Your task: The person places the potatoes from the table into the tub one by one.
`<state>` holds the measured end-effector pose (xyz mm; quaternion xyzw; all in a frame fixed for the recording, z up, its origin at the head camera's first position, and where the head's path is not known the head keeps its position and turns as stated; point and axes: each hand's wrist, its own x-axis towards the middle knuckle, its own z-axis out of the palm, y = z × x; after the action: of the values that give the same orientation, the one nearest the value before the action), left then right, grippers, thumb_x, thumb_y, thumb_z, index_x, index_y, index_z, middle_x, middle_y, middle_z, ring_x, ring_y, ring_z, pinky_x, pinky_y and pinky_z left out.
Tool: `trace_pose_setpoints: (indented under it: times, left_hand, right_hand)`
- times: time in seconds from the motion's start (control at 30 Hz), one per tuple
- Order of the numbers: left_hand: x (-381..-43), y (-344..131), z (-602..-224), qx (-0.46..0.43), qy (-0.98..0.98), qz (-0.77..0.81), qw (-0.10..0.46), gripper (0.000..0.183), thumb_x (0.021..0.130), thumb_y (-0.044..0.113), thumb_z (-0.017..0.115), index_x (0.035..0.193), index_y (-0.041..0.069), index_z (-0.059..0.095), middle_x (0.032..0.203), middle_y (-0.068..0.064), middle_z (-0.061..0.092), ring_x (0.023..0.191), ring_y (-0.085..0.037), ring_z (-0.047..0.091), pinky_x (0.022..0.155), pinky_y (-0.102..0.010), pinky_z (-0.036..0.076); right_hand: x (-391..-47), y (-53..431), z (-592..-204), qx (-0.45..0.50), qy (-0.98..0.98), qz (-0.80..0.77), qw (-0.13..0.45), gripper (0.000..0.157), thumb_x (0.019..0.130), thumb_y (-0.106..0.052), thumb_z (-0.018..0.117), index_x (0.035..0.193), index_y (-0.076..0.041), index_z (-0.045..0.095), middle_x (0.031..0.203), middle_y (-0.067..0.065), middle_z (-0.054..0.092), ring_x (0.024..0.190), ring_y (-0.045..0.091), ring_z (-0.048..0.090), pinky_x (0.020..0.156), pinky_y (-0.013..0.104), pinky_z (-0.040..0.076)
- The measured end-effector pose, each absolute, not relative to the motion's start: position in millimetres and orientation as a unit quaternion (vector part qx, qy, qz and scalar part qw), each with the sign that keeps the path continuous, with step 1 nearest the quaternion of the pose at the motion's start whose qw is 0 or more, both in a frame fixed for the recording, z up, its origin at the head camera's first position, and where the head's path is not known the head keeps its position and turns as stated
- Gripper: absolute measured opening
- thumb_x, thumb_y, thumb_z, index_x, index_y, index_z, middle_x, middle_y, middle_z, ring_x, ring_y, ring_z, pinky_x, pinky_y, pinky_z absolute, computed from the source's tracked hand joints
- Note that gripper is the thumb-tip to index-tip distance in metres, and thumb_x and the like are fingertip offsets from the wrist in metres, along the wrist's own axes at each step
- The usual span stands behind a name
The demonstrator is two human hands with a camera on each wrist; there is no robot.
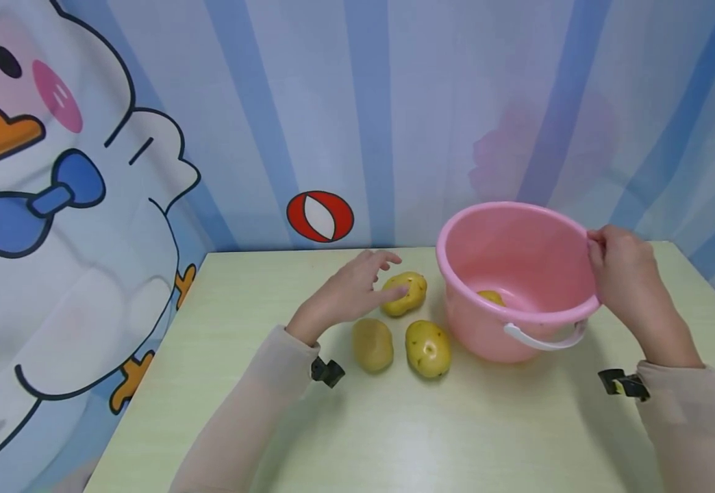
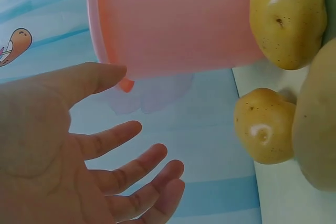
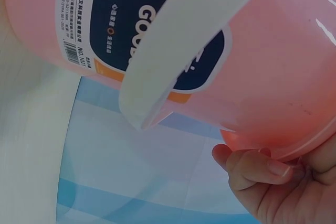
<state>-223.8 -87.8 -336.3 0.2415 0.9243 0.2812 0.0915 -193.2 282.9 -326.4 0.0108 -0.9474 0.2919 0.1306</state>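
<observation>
A pink bucket [image 1: 481, 335] stands on the table, its mouth tipped a little toward me. My right hand [image 1: 629, 281] grips its rim on the right side; in the right wrist view the fingers [image 3: 257, 169] curl over that rim. Inside the bucket part of a potato [image 1: 491, 297] shows. My left hand [image 1: 348, 287], fingers spread and holding nothing, hovers over the potatoes left of the bucket. Nearest to it is the far potato [image 1: 409, 294], partly overlapped by the thumb. Two more lie closer to me, a paler potato [image 1: 372, 346] and a yellow potato [image 1: 428, 349].
The bucket's white handle [image 1: 545, 340] hangs down at its front. A label [image 3: 157, 30] is stuck on the bucket's side. Behind the pale table [image 1: 456, 438] rises a striped blue backdrop [image 1: 419, 123] with a cartoon duck [image 1: 74, 287] at left.
</observation>
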Motion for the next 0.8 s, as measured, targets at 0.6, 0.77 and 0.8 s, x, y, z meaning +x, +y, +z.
trace_pose_setpoints:
  times: [0.6, 0.77, 0.8]
  left_hand:
    - [-223, -89, -359, 0.233, 0.930, 0.252, 0.133, 0.060, 0.095, 0.048, 0.064, 0.143, 0.014, 0.049, 0.136, -0.013, 0.049, 0.118, -0.024, 0.052, 0.099, -0.045, 0.046]
    - [-223, -91, -365, 0.232, 0.930, 0.247, 0.138, 0.060, 0.095, 0.047, 0.064, 0.143, 0.014, 0.050, 0.135, -0.012, 0.050, 0.119, -0.025, 0.052, 0.100, -0.045, 0.045]
    - [-223, -91, -366, 0.231, 0.931, 0.247, 0.141, 0.060, 0.095, 0.047, 0.065, 0.142, 0.014, 0.050, 0.135, -0.012, 0.050, 0.119, -0.025, 0.052, 0.100, -0.045, 0.045]
  right_hand:
    - [-197, 284, -331, 0.020, -0.947, 0.288, 0.142, 0.040, 0.107, -0.012, 0.038, 0.125, 0.022, 0.048, 0.098, 0.036, 0.055, 0.072, 0.038, 0.059, 0.047, 0.034, 0.047]
    - [-198, 284, -331, 0.019, -0.946, 0.289, 0.144, 0.040, 0.107, -0.011, 0.038, 0.125, 0.022, 0.048, 0.097, 0.036, 0.055, 0.071, 0.037, 0.059, 0.046, 0.034, 0.047]
    - [-198, 284, -331, 0.019, -0.946, 0.288, 0.144, 0.039, 0.107, -0.011, 0.038, 0.125, 0.022, 0.048, 0.097, 0.036, 0.055, 0.071, 0.038, 0.059, 0.046, 0.034, 0.047]
